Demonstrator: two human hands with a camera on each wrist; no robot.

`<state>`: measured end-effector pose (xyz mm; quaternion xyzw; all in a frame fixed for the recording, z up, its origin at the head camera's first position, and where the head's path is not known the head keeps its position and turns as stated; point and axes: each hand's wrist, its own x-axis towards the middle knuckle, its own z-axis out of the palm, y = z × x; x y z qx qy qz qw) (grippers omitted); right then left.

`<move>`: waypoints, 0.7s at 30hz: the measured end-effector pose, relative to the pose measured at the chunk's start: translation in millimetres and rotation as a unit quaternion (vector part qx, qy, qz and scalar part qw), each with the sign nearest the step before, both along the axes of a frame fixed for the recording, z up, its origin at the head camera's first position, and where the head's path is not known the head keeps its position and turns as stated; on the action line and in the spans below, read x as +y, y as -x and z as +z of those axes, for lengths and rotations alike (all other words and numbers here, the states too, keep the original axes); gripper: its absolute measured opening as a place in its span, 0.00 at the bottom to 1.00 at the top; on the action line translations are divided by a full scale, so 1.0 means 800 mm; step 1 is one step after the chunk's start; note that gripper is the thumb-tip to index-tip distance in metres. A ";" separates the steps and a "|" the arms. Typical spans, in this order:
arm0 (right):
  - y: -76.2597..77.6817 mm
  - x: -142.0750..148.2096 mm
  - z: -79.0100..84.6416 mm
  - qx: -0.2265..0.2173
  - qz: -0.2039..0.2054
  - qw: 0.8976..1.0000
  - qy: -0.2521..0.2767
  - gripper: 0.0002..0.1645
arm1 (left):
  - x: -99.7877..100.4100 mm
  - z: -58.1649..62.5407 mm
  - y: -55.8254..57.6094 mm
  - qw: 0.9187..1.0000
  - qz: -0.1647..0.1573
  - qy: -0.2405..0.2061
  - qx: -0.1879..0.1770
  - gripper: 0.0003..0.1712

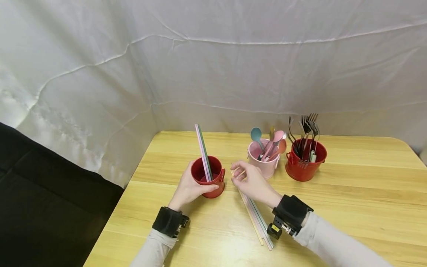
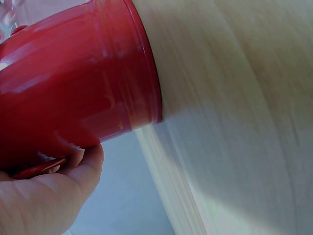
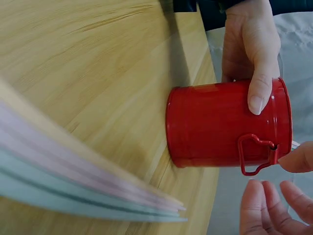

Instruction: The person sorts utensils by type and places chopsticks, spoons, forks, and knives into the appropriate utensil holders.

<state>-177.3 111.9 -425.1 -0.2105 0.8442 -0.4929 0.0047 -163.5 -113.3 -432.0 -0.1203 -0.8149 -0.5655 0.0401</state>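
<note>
My left hand (image 1: 188, 187) grips a small red bucket (image 1: 215, 189) round its side, thumb along the front. A pink and a dark green chopstick (image 1: 202, 152) lean upright inside it. In the left wrist view, the bucket's base meets the wooden table and the fingers (image 2: 85, 171) wrap its wall by a handle. My right hand (image 1: 253, 181) hovers just right of the bucket, over the far end of several chopsticks (image 1: 255, 218) in yellow, pink and green lying on the table. The right wrist view shows its thumb and fingertips (image 3: 252, 196) apart with nothing between, near the bucket's handle (image 3: 242, 156).
Behind my right hand stands a pink bucket (image 1: 261, 167) of colourful spoons (image 1: 256, 134). To its right is another red bucket (image 1: 301, 170) holding forks (image 1: 305, 124). A pale cloth (image 1: 233, 74) hangs behind the wooden table (image 1: 367, 200), whose left edge borders a dark area.
</note>
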 end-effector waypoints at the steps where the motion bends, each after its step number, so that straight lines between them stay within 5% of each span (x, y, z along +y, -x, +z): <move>1: -0.001 0.002 -0.001 0.002 0.001 1.000 -0.011 0.16 | 0.000 0.000 0.000 1.000 0.001 0.002 0.000 0.50; 21: -0.019 0.040 -0.035 0.008 0.006 0.988 -0.155 0.21 | 0.001 0.006 -0.004 1.000 0.001 0.007 -0.011 0.50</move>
